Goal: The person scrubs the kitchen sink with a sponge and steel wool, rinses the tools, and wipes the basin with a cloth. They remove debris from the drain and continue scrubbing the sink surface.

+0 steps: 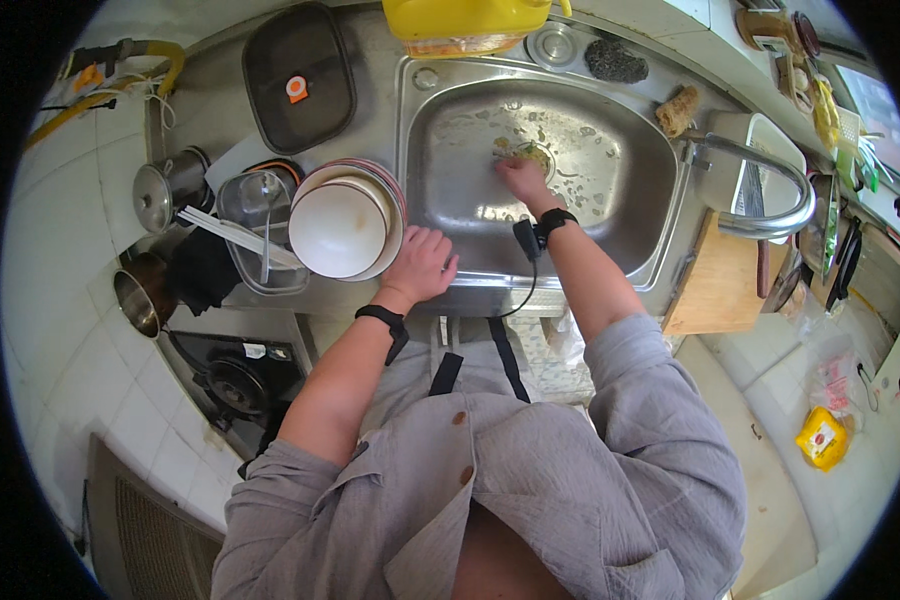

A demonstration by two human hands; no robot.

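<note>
My right hand (523, 181) reaches down into the stainless steel sink (457, 180), its fingers at the food scraps (534, 155) around the drain. Whether the fingers grip any scraps is hidden. My left hand (421, 262) rests on the counter at the sink's near left corner, against a stack of bowls and plates (337, 231). Left of the stack, a clear container (249, 206) holds a spoon (267, 225), and white chopsticks (232, 234) lie across it. Water spots the sink's bottom.
A dark lid (300, 82) and a yellow jug (465, 19) are behind. The faucet (769, 161) curves at the right, near a wooden cutting board (720, 285) and a white basket (776, 139). A scouring pad (615, 61) and a loofah-like piece (676, 111) lie behind the sink. Pots (150, 199) stand left.
</note>
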